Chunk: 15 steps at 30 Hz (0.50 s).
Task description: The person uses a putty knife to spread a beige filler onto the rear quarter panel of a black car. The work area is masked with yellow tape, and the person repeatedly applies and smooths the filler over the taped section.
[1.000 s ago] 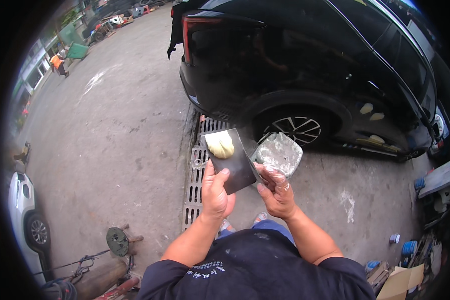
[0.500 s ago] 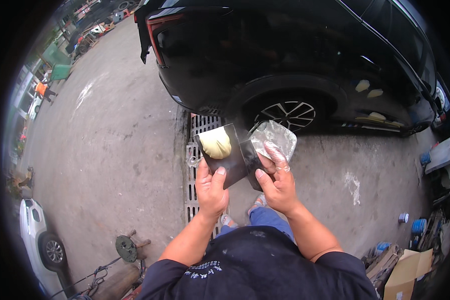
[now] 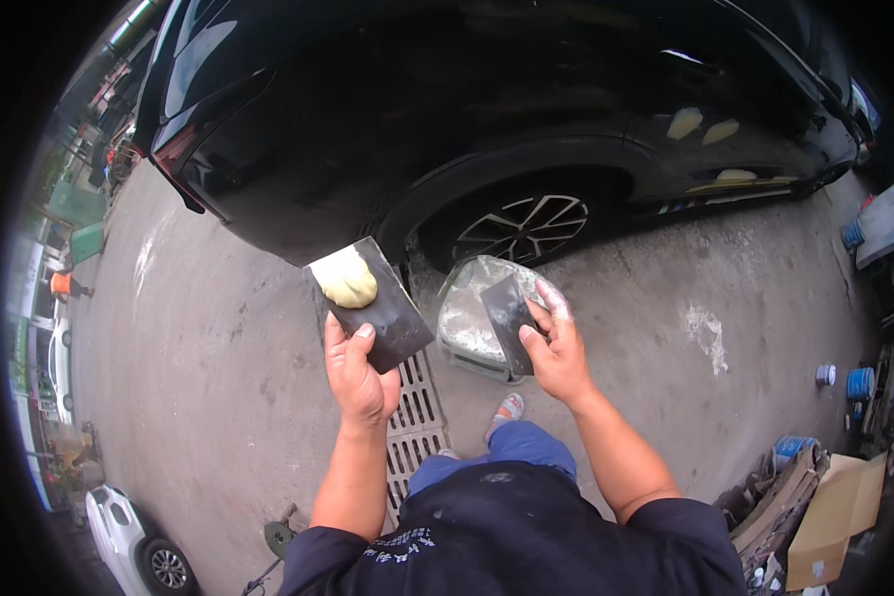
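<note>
My left hand [image 3: 361, 370] is closed on a dark flat board [image 3: 395, 326], thumb on top. A smooth lump of pale yellow putty [image 3: 349, 281] sits at the board's far left end. In my right hand [image 3: 560, 360] is a dark, thin rectangular spreader [image 3: 508, 316], pinched between thumb and fingers; whitish smears mark those fingers. The spreader and the board are apart. Ahead stands a black car [image 3: 368, 119], its rear wheel [image 3: 522, 228] just beyond my hands. Pale yellow patches [image 3: 683, 123] show on its side to the right.
A stained, pale-topped stool [image 3: 464, 310] stands below the spreader, near the wheel. A drain grate [image 3: 414, 417] runs past my feet. Paint cans [image 3: 860, 383] and an open cardboard box [image 3: 832, 521] line the right side. A white car [image 3: 134, 546] is at the lower left.
My hands have moved apart, the board going left and the spreader no longer beside it. My view has shifted, so the black car fills more of it and more of the stool shows.
</note>
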Available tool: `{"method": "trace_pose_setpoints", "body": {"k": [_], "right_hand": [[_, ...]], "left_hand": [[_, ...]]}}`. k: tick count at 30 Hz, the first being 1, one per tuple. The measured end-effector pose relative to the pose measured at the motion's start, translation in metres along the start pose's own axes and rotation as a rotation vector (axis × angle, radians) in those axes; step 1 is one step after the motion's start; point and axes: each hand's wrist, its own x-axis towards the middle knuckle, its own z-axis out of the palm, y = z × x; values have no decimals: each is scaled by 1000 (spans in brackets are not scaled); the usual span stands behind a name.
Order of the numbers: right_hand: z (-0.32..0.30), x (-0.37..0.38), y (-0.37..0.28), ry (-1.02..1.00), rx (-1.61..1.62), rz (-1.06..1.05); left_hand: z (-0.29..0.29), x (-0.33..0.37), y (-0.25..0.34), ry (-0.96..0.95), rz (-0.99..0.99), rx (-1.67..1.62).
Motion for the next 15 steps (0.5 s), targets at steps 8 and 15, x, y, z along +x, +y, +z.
{"method": "trace_pose_setpoints", "body": {"k": [8, 15], "right_hand": [[-74, 67, 2, 77, 504, 226], [-107, 111, 2, 198, 434, 262]], "left_hand": [[20, 46, 7, 65, -57, 0], [39, 78, 21, -27, -125, 15]]}}
